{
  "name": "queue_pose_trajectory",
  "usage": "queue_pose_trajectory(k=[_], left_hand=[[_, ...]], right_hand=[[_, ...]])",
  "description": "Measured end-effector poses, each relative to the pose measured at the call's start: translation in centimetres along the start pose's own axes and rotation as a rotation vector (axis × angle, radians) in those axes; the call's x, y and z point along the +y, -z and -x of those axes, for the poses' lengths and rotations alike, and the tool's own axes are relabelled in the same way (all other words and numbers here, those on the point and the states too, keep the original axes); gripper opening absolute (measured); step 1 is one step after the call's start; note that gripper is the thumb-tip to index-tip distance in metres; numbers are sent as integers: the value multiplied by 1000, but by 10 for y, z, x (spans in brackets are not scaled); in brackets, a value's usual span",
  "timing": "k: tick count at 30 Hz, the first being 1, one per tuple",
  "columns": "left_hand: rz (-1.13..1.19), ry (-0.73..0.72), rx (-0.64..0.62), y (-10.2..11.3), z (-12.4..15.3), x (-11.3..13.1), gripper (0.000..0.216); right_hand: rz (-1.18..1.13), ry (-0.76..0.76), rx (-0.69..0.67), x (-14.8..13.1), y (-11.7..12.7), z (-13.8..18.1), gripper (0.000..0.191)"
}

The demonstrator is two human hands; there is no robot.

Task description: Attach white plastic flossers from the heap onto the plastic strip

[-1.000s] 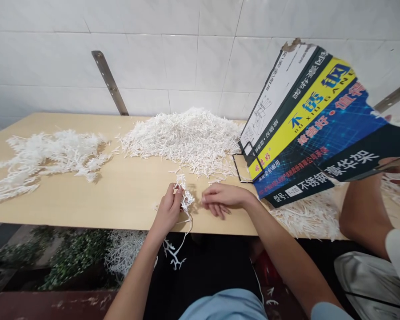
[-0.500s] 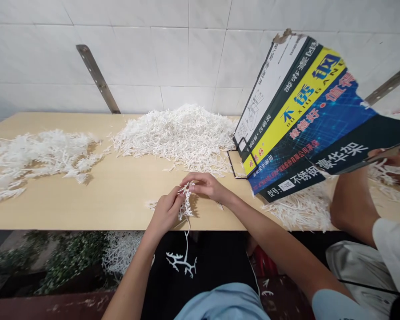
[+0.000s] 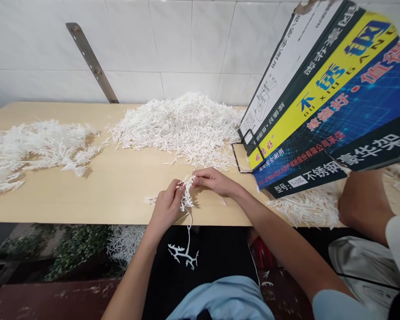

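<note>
Head view.
Landmark: heap of white plastic snippets, which lay on a pale wooden surface.
Item: one white branched sprig, held in front of the heap, its stem trailing farther away from it.
Left hand: closed, thumb and finger pinched the sprig.
Right hand: nearly closed, its fingertips nipped the sprig's upper prongs.
Printed carton panel: stood right of the heap.
Handling, as judged: prongs so thin wanted a steady left pinch close by and light right fingertips.
</note>
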State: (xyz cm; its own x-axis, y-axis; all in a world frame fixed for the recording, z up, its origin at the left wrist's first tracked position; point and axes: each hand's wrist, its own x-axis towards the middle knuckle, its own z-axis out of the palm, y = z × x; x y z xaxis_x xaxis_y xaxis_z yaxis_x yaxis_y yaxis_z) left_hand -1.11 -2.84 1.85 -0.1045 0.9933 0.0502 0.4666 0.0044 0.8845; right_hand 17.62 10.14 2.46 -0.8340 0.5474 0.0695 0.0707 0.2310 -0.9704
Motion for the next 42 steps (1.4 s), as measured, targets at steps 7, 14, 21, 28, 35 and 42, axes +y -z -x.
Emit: queue_pose_trajectory(k=[7, 14, 21, 28, 35, 42], left_hand=[[-104, -25, -117, 2, -1, 4, 24], [59, 19, -51, 7, 2, -4, 25], [78, 87, 15, -3, -4, -2, 29], [71, 70, 8, -1, -5, -3, 29], [108, 81, 33, -4, -6, -4, 30], [115, 88, 17, -3, -7, -6, 31]], right_hand=[[-166, -25, 286, 19, 3, -2, 44], [-70, -27, 557, 17, -2, -11, 43], [471, 63, 580, 9, -17, -15, 33], [618, -23, 560, 9, -18, -11, 50], [664, -22, 693, 8, -21, -5, 24], [543, 205, 734, 1, -17, -1, 40]])
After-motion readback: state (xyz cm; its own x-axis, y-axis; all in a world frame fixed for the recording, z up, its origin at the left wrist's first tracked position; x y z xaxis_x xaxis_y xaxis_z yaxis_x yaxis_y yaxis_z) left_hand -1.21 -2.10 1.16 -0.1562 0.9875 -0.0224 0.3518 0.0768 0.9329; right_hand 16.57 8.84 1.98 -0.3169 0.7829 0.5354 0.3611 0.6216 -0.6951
